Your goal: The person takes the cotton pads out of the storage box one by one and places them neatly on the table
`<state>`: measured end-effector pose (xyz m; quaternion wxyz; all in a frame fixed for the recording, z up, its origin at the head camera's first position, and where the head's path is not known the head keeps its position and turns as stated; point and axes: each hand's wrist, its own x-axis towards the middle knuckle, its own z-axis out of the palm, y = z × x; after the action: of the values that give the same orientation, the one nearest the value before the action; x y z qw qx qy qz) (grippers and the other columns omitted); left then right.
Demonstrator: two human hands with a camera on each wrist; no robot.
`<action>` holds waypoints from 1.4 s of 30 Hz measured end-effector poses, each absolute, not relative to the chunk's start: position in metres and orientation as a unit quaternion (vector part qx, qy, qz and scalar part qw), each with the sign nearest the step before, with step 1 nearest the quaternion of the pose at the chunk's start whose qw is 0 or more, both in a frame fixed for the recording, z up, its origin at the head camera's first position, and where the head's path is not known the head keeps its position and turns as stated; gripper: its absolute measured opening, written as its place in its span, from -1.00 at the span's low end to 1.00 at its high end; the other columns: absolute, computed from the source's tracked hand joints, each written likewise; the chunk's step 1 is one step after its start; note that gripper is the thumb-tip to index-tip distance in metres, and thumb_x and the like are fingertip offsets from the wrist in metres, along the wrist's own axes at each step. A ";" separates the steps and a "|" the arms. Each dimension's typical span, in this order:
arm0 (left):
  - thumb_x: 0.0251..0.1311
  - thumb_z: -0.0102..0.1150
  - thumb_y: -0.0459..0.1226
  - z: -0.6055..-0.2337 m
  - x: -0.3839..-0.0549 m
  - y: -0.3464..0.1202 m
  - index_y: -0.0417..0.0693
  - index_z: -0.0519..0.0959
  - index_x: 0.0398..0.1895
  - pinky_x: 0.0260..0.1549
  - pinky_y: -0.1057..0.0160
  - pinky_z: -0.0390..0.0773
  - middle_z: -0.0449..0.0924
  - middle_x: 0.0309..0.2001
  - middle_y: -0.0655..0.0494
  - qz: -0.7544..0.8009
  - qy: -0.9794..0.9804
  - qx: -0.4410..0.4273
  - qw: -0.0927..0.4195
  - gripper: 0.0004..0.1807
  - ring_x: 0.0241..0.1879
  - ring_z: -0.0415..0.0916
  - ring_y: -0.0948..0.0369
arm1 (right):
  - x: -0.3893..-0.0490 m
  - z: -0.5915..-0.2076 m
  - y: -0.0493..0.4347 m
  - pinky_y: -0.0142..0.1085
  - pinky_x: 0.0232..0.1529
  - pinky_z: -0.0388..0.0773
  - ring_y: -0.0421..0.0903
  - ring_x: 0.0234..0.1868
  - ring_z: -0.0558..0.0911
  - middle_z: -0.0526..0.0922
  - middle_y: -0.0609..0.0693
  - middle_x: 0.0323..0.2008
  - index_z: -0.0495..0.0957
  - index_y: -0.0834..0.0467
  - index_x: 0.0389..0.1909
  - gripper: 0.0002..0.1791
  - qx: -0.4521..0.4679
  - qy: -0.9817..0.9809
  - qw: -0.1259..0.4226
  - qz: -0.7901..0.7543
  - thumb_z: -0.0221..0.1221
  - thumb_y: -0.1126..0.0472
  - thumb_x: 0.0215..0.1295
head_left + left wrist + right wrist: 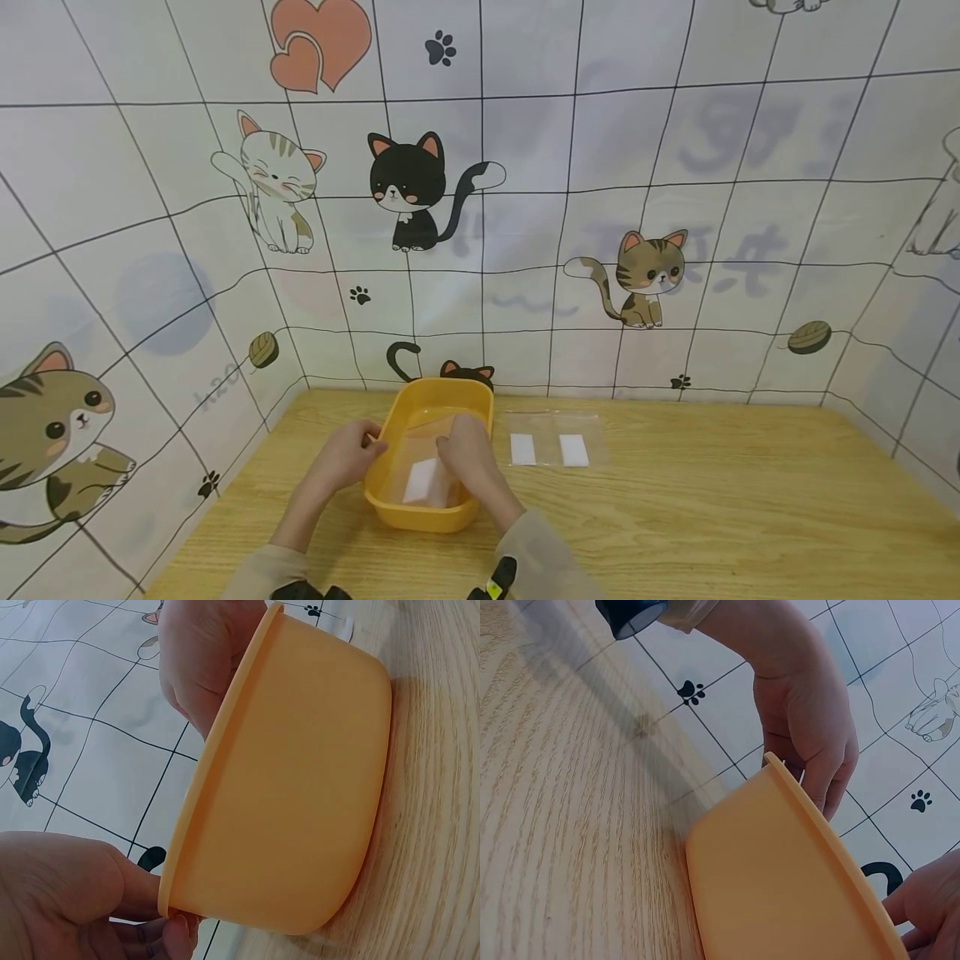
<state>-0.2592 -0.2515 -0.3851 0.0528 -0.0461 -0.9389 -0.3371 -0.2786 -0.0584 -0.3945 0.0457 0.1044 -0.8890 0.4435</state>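
A yellow plastic basin [427, 518] stands on the table. My left hand [348, 454] pinches its left rim, thumb and fingers on either side of the wall; the left wrist view shows this hand [67, 892] close up. Inside the basin lies a clear zip-lock bag [401, 450] with a white rectangular piece [422, 480] in it. My right hand [468, 454] is over the basin's right side, fingers curled at the bag, seeming to pinch it; the fingertips are partly hidden. The right wrist view shows only part of the right hand [934, 900] beyond the rim.
Flat on the wooden table [712, 500], right of the basin, lies another clear zip-lock bag [547, 425] with two white rectangles [573, 450]. A cat-printed, grid-lined covering [525, 233] rises behind the table and along its sides.
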 end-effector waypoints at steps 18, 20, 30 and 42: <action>0.29 0.21 -0.43 -0.387 -0.260 -0.252 -0.39 0.61 -0.15 -0.45 0.19 0.59 0.59 -0.41 0.00 -0.343 -0.936 -0.051 0.057 -0.85 -0.42 0.53 0.16 | -0.277 -0.404 -0.054 -0.40 -0.60 0.46 -0.23 -0.62 0.49 0.56 -0.06 -0.61 0.65 0.32 -0.42 -0.88 0.164 -0.854 0.104 0.483 0.17 0.44 0.27; 0.30 0.21 -0.43 -0.387 -0.260 -0.252 -0.38 0.61 -0.15 -0.45 0.19 0.59 0.59 -0.41 0.00 -0.345 -0.936 -0.050 0.056 -0.85 -0.43 0.53 0.16 | -0.276 -0.405 -0.053 -0.41 -0.60 0.46 -0.24 -0.62 0.49 0.56 -0.06 -0.60 0.64 0.32 -0.41 -0.89 0.165 -0.849 0.104 0.491 0.18 0.43 0.29; 0.30 0.20 -0.45 -0.387 -0.258 -0.252 -0.40 0.60 -0.13 -0.49 0.19 0.58 0.58 -0.42 0.00 -0.354 -0.932 -0.051 0.055 -0.85 -0.45 0.52 0.17 | -0.277 -0.407 -0.050 -0.39 -0.59 0.57 -0.19 -0.62 0.58 0.59 0.00 -0.56 0.62 0.39 -0.29 -0.92 0.159 -0.796 0.070 0.580 0.18 0.43 0.38; 0.29 0.21 -0.44 -0.388 -0.259 -0.252 -0.39 0.61 -0.11 -0.51 0.22 0.52 0.55 -0.44 0.03 -0.351 -0.933 -0.051 0.057 -0.83 -0.48 0.46 0.18 | -0.277 -0.405 -0.044 -0.35 -0.51 0.63 -0.17 -0.60 0.60 0.62 0.06 -0.53 0.63 0.40 -0.26 -0.88 0.144 -0.761 0.063 0.629 0.21 0.38 0.39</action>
<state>-0.2594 -0.2517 -0.3879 0.0568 -0.0508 -0.9333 -0.3508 -0.2774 -0.0437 -0.4052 0.0629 0.1436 -0.7614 0.6290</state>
